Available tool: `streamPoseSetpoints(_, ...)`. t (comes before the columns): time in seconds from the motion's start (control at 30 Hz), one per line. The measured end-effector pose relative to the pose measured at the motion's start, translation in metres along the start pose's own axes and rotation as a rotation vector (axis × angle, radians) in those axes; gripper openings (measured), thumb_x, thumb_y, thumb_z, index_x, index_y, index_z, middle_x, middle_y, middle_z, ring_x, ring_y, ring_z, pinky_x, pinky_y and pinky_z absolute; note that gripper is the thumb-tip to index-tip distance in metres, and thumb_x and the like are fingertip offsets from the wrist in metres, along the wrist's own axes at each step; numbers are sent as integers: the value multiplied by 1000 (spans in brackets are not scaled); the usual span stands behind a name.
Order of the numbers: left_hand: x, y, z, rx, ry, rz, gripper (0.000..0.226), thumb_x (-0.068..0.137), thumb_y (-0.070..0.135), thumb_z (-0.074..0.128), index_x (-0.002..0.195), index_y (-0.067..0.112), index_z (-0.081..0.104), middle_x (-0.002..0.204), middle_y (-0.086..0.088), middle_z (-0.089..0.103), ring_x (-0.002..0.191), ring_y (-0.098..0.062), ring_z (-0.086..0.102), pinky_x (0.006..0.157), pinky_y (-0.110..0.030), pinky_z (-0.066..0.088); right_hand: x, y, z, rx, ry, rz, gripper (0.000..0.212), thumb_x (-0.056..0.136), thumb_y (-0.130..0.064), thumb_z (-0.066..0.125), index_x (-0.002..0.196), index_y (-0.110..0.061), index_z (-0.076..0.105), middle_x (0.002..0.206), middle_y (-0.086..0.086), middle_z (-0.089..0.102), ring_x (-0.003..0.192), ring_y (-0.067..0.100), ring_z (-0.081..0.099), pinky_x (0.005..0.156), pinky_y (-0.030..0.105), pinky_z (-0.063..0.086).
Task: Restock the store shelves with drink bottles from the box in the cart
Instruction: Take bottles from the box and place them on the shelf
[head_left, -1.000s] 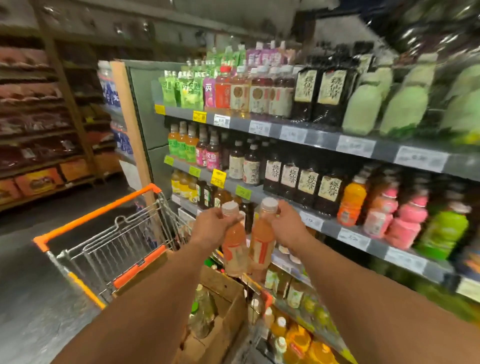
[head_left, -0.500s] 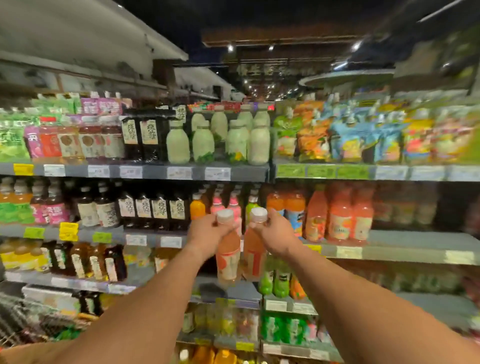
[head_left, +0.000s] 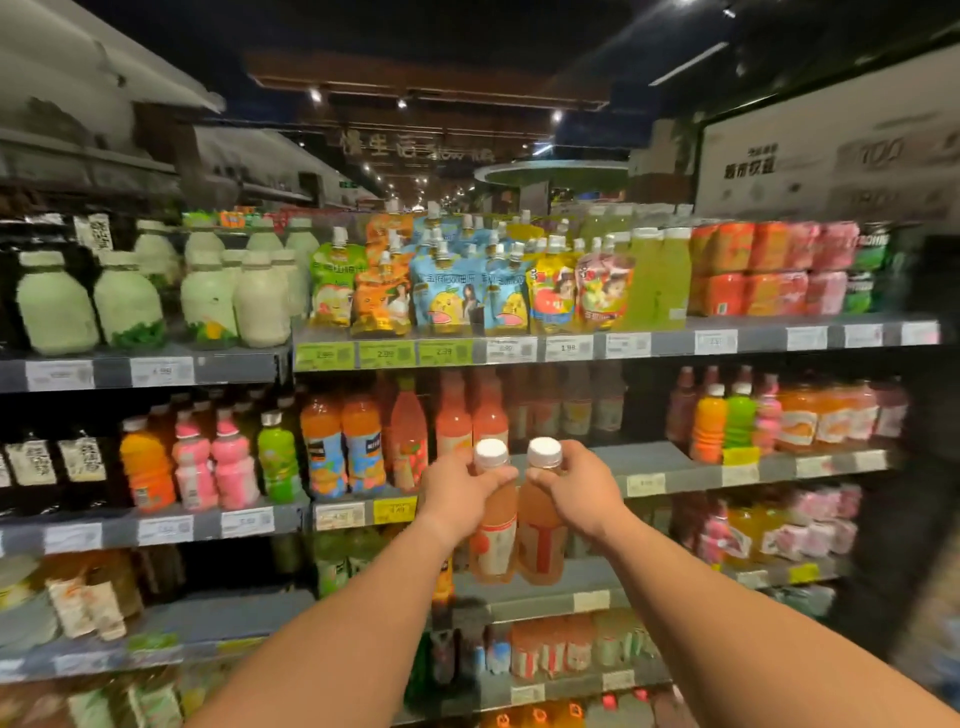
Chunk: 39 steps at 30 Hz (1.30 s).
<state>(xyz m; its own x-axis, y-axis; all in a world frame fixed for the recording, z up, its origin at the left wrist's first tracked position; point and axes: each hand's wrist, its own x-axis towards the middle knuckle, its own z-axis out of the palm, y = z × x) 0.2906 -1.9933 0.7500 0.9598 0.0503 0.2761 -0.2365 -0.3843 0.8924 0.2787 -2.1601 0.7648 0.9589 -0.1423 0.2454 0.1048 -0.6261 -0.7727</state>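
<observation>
Two peach-coloured drink bottles with white caps hang side by side in front of the shelves. My left hand (head_left: 457, 491) grips the neck of the left bottle (head_left: 494, 540). My right hand (head_left: 576, 491) grips the neck of the right bottle (head_left: 542, 543). Both bottles are upright and almost touch. They are level with the middle shelf (head_left: 649, 460), just before its bare stretch. Behind them on that shelf stand similar pink-orange bottles (head_left: 470, 410). The cart and box are out of view.
The top shelf (head_left: 675, 340) carries pale bottles (head_left: 208, 301), spouted drink pouches (head_left: 447, 291) and multipacks. Orange, pink and green bottles (head_left: 228, 457) stand on the middle shelf to the left, more at right (head_left: 727, 415). Lower shelves (head_left: 545, 597) hold more drinks.
My view swung right, away from the cart to the shelf front. Both hands kept their bottles and carried them right, toward the gap on the middle shelf.
</observation>
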Motion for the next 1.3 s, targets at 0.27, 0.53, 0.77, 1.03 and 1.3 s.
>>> streamPoseSetpoints(0.27,61,16,83,-76,-2,50,24,72,31,81,92,31,68,83,20,67,79,-1,62,69,-17,44,51,53,-33,51,163,-25,39,86,-35,66,121,-27,51,112,-4,64,104,19,59,85,34,46)
streamPoseSetpoints(0.53,141,18,118,-76,33,39,25,74,29,81,94,33,66,83,22,66,82,-1,62,72,-17,44,130,76,-34,73,217,-59,33,87,-34,65,117,-26,54,108,-6,65,100,17,58,83,33,45)
streamPoseSetpoints(0.77,202,10,152,157,155,-186,31,76,39,78,74,14,61,79,-4,67,75,-24,65,56,-25,48,224,91,-26,-100,123,-11,32,86,-41,65,92,-12,54,97,12,65,93,33,59,74,36,44)
streamPoseSetpoints(1.03,238,16,160,829,-156,-268,37,97,6,40,127,11,61,127,-11,62,112,-29,60,87,-34,49,282,103,-12,-472,-248,-18,37,95,-10,37,118,-9,64,125,11,62,116,33,56,86,36,47)
streamPoseSetpoints(1.3,247,18,168,1206,-360,-325,35,94,5,45,126,10,61,134,-10,56,121,-34,53,85,-40,44,304,105,-4,-704,-458,-69,37,95,-12,34,123,-13,58,134,8,53,123,28,49,95,33,40)
